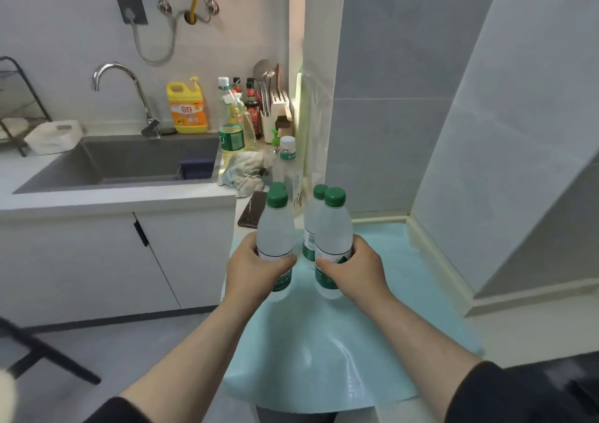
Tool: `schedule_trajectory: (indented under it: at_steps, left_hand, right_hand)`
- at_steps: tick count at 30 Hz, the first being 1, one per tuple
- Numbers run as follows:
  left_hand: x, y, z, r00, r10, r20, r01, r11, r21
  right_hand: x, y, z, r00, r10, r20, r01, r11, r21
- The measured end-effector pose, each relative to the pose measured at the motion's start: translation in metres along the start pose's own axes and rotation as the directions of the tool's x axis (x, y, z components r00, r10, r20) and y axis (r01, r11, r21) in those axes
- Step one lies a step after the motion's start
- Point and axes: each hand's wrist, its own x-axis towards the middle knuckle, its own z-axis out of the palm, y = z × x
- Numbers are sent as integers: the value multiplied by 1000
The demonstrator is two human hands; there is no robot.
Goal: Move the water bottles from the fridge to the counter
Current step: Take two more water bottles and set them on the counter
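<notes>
Green caps up front: 2 water bottles in the grip, 1 per hand, both upright over the pale teal mat (372, 341) on the counter (525, 328). Left hand (251, 268) wraps the left bottle (275, 228) at the label, fingers curled tight around it, thumb across the front. Right hand (356, 268) does the same on the right bottle (334, 228), fingers clamped round its lower half. Whether the bases touch the mat, I cannot tell. Just behind the right bottle stands a 3rd bottle (311, 218), green cap too, untouched, close against it. Further back a white-capped bottle (287, 160) stands by the wall, next to a crumpled rag (243, 171). A dark phone (254, 210) lies flat just behind the left bottle. Off to the left, the grey sink (129, 163) with its curved tap (129, 92), and a yellow detergent jug (187, 106) on the ledge behind. Dark sleeves show at both forearms.
</notes>
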Motion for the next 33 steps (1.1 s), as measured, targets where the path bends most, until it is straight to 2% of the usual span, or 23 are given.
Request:
schedule_trajectory:
  at_steps: [6, 14, 20, 27, 29, 31, 33]
  left_hand:
    - [38, -35, 23, 997, -58, -44, 59, 998, 19]
    - [53, -59, 27, 994, -85, -69, 90, 994, 60]
    - [49, -58, 33, 997, -77, -27, 79, 994, 77]
    - [33, -47, 14, 993, -95, 78, 83, 987, 137]
    - [27, -18, -13, 999, -6, 51, -3, 985, 172]
    - [21, 18, -42, 991, 130, 35, -135, 962, 236]
    - [10, 57, -81, 964, 264, 17, -257, 922, 289]
  right_hand:
    - [43, 27, 35, 1000, 6, 27, -6, 1000, 4]
    - [50, 52, 47, 999, 40, 34, -42, 998, 56]
    - [49, 56, 51, 998, 41, 50, -43, 998, 44]
    - [36, 57, 33, 986, 78, 145, -76, 997, -24]
    - [29, 32, 15, 996, 57, 72, -56, 998, -14]
    - [19, -1, -5, 999, -40, -22, 39, 998, -42]
    - [3, -46, -19, 984, -166, -59, 160, 982, -99]
